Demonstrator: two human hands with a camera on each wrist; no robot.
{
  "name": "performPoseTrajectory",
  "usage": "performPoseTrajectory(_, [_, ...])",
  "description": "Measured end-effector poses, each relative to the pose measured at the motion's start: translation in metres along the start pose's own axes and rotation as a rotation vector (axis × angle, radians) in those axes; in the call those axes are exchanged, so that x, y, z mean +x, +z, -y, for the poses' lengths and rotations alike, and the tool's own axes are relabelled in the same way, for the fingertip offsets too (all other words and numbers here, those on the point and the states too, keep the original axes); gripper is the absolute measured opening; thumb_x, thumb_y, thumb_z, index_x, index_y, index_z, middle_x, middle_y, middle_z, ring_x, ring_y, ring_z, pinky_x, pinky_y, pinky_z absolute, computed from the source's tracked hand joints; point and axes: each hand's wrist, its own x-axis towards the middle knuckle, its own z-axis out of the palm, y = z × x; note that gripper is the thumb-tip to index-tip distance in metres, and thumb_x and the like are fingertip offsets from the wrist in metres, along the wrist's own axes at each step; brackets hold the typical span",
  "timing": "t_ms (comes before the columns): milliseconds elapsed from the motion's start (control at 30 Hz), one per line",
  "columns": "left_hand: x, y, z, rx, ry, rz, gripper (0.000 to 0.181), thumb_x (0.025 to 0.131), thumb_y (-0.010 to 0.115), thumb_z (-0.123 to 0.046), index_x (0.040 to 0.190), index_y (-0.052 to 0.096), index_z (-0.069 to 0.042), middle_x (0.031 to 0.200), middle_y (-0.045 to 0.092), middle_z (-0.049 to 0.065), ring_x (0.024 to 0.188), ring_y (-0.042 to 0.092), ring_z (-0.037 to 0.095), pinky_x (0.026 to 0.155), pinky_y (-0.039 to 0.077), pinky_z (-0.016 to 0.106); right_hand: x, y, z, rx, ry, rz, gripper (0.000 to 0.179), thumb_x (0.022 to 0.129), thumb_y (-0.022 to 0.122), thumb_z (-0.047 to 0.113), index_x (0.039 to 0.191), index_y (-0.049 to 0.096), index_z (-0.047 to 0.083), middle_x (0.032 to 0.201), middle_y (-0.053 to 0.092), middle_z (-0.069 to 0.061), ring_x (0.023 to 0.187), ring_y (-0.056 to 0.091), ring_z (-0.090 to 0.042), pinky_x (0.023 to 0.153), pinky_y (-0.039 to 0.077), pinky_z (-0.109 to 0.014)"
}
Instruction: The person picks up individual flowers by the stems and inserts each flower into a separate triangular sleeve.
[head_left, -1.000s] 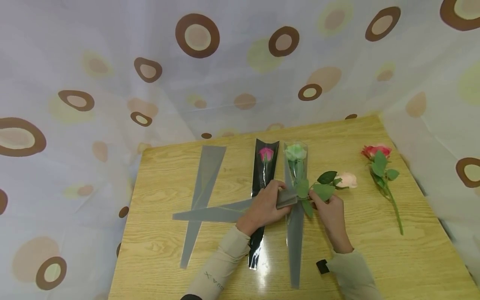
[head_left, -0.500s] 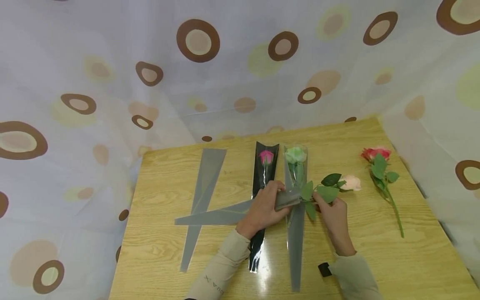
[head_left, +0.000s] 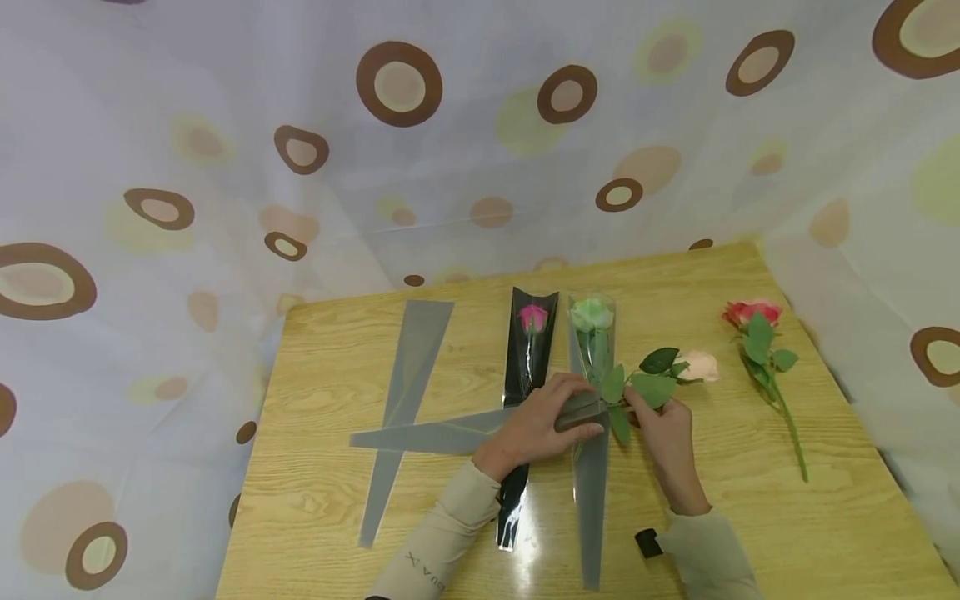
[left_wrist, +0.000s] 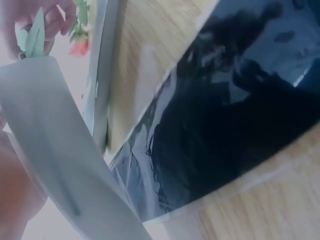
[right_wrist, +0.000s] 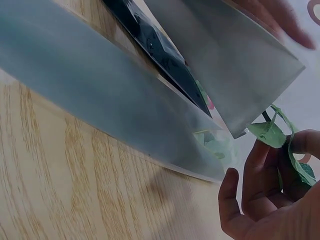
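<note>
In the head view my left hand (head_left: 534,427) holds a grey flower sleeve (head_left: 427,437) between thumb and fingers near its wide end, lying across other wrapped flowers. My right hand (head_left: 666,437) pinches the stem of a pale pink rose (head_left: 699,367), whose bloom points right. The rose's stem end is inside the sleeve's mouth, with green leaves just outside it. The right wrist view has the sleeve's open end (right_wrist: 240,65) close to a leaf (right_wrist: 268,133) and the pinching fingers. Up close in the left wrist view, the sleeve (left_wrist: 65,140) runs diagonally.
Beneath the hands lie a magenta rose (head_left: 533,317) in a black sleeve (head_left: 514,508) and a pale green rose (head_left: 592,315) in a grey sleeve (head_left: 592,517). Another grey sleeve (head_left: 420,342) lies left. A red rose (head_left: 752,315) lies on the table (head_left: 300,500) at right.
The left fingers and thumb have spread wider around the sleeve's mouth. The rose has shifted slightly right, then a little back; the right hand keeps its pinch on the stem.
</note>
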Motion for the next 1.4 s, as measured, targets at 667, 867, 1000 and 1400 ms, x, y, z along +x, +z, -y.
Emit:
performPoseTrajectory(667, [0.0051,-0.0022,0.0024,0.063,0.148,0.021,0.035,0.114,0.044,-0.016,0.141,0.065,-0.022,0.154,0.047,0.008,0.102,0.067,0.013,0.088,0.052,0.021,-0.0058,-0.0024,0.0021,-0.021,-0.031,0.045,0.041,0.105,0.066,0.022,0.131,0.066,-0.01,0.079,0.066,0.03,0.076,0.067,0.007,0.074,0.057,-0.015])
performPoseTrajectory(867, [0.0056,-0.0022,0.0024,0.09,0.182,0.008,0.029,0.113,0.05,-0.015,0.134,0.068,-0.019,0.152,0.049,0.008,0.098,0.068,0.012,0.087,0.054,0.02,-0.0067,-0.002,0.0008,-0.023,-0.041,0.044,0.039,0.105,0.066,0.02,0.128,0.067,-0.011,0.08,0.066,0.03,0.075,0.066,0.005,0.074,0.057,-0.015])
performPoseTrajectory(1000, [0.0058,-0.0048,0.0002,0.105,0.199,0.024,0.032,0.112,0.049,-0.013,0.137,0.067,-0.021,0.151,0.051,0.008,0.108,0.067,0.014,0.092,0.054,0.023,-0.0056,-0.0023,-0.0003,-0.02,-0.032,0.044,0.04,0.104,0.066,0.021,0.129,0.067,-0.01,0.078,0.067,0.029,0.077,0.066,0.007,0.075,0.057,-0.015])
performPoseTrajectory(1400, [0.0007,-0.0083,-0.0036,-0.064,-0.099,0.171,0.088,0.097,0.068,-0.061,0.165,0.031,-0.02,0.163,0.046,-0.001,0.142,0.055,0.017,0.114,0.05,0.035,-0.0047,-0.0034,0.0002,0.007,-0.039,0.02,0.035,0.103,0.069,0.022,0.122,0.071,-0.008,0.076,0.069,0.027,0.075,0.068,0.005,0.073,0.057,-0.016])
